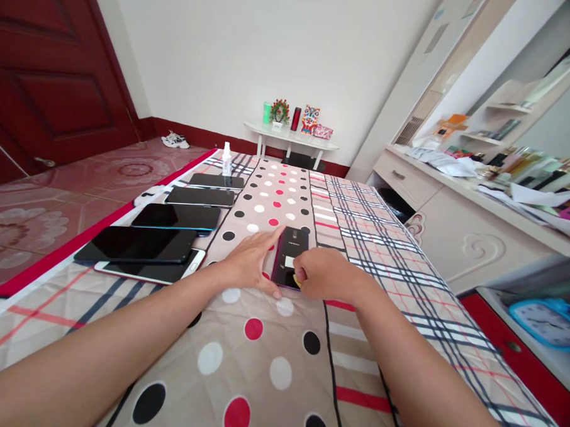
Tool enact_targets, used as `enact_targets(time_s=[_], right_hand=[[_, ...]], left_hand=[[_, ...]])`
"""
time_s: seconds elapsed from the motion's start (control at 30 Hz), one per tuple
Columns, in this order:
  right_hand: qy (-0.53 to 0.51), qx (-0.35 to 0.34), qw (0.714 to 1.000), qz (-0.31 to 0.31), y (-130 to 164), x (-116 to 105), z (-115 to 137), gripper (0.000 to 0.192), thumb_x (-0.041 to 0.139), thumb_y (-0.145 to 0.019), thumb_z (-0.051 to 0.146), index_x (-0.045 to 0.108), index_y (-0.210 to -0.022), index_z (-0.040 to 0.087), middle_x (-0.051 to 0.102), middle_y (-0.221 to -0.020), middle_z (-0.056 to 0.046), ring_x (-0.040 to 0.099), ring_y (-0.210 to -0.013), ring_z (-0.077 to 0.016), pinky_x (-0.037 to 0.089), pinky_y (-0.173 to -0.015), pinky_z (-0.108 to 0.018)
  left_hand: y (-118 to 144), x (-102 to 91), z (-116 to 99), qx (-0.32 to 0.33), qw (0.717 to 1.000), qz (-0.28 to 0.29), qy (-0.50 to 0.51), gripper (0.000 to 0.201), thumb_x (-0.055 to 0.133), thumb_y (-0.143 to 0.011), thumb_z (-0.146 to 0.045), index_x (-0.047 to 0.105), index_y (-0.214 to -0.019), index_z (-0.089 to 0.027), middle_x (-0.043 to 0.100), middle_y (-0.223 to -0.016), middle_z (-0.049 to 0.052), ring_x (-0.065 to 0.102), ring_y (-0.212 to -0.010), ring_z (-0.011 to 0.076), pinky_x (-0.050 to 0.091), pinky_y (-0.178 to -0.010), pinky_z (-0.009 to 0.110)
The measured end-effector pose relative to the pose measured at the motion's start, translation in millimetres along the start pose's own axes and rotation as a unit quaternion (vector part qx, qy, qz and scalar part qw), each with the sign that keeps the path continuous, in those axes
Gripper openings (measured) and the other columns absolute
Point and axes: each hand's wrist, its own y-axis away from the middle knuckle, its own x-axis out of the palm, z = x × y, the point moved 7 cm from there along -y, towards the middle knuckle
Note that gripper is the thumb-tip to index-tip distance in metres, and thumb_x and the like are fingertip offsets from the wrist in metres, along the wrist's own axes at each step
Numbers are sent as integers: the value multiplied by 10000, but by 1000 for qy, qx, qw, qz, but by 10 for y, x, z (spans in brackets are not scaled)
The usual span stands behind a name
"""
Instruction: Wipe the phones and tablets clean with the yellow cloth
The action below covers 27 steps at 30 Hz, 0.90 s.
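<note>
Smartphone (pixel 291 256), dark-backed and lying face down, is sitting on the patterned tablecloth (pixel 269 364) about midway along the table, right where the spotted panel is meeting the plaid one. Both of the person's forearms are stretching out from the near edge toward it. Left hand (pixel 249 262) is lying nearly flat and open on the cloth, fingers spread, with the forefinger running up the phone's left edge and the thumb touching its near corner, pinning it rather than gripping it. Right hand (pixel 324 275) is curled loosely over the phone's near right corner, knuckles up; something small and yellowish (pixel 298 281) is peeking out beneath the fingers, pressed against the phone's back, though what it is cannot be told from here.

Off to the left, a row of five more phones is lying screen up along the table's edge: a white-framed one (pixel 150 271) nearest, partly under a black one (pixel 135 244), then another black one (pixel 177 217), and two flatter ones (pixel 201 196) (pixel 216 181) farther back. A small spray bottle (pixel 226 159) is standing upright just beyond the last of them.

Farther off, against the white wall, a low white side table (pixel 292 138) is carrying a potted plant (pixel 280 112), a few cans and a colourful figurine (pixel 310 119). A dark red door (pixel 50 77) is filling the left.
</note>
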Motion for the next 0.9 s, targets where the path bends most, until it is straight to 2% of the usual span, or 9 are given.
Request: enact_targets(time_s=[0.1,0.2,0.27,0.4,0.5,0.57,0.67,0.77,0.9], right_hand=[[13,-41,998,36,59,20,101,150,548,-695,169,688,-744,192,683,-742,-55,574,-629,-166,325,-544,-264],[4,-67,997,33,45,33,169,156,563,-696,181,696,-772,206,689,-761,-47,592,-656,-169,347,-564,-264],[4,-20,1000,-2,-17,8,15,158,563,-716,207,700,-794,211,696,-794,-56,611,-702,-189,373,-586,-270],[58,192,976,-82,-72,-71,-645,209,546,-757,183,705,-892,181,697,-890,-125,637,-845,-271,427,-666,-326],[95,225,965,-93,-82,-69,-841,244,554,-773,169,705,-964,173,680,-1020,-157,603,-998,-313,435,-755,-370],[86,194,971,-109,-93,-63,-762,253,546,-804,211,697,-1006,192,676,-1049,-142,597,-1017,-309,430,-777,-377],[35,129,985,-113,-96,-24,-491,249,549,-839,356,689,-1002,232,694,-941,-96,632,-906,-282,432,-729,-357],[37,92,991,-93,-93,21,-240,399,635,-762,525,673,-1017,220,684,-942,-106,635,-888,-297,437,-715,-358],[57,111,989,-80,-115,56,-117,610,683,-678,630,628,-1079,174,669,-1000,-145,637,-906,-312,452,-735,-367]], left_hand=[[2,-6,-7,1,1000,-3,0,1435,779,-424,-718,-5,-1523,-232,317,-1506,188,321,-1356,385,274,-1079,498],[1,-3,-4,4,1000,-5,-5,1416,763,-441,-731,8,-1524,-220,307,-1512,188,316,-1361,375,276,-1082,489],[1,-3,1,5,1000,-7,-6,1389,752,-462,-735,25,-1524,-213,310,-1510,191,316,-1360,380,280,-1078,492],[6,-29,-39,13,1000,-25,-9,1321,737,-507,-727,71,-1523,-209,371,-1479,178,366,-1328,380,295,-1068,489],[24,-67,-110,13,999,-44,-25,1266,732,-529,-720,111,-1518,-232,465,-1410,157,459,-1246,365,343,-1024,476],[40,-91,-156,3,998,-49,-48,1202,719,-560,-713,159,-1512,-239,558,-1302,146,535,-1141,354,392,-961,465],[57,-110,-207,-7,995,-45,-92,1016,673,-648,-693,298,-1476,-240,648,-1108,122,595,-1009,331,441,-868,431],[62,-118,-191,-21,993,-46,-104,847,669,-702,-634,406,-1425,-279,674,-993,83,622,-932,301,464,-806,396],[65,-135,-65,-64,994,-92,15,791,776,-666,-464,477,-1379,-293,708,-955,45,645,-884,262,485,-803,378]])
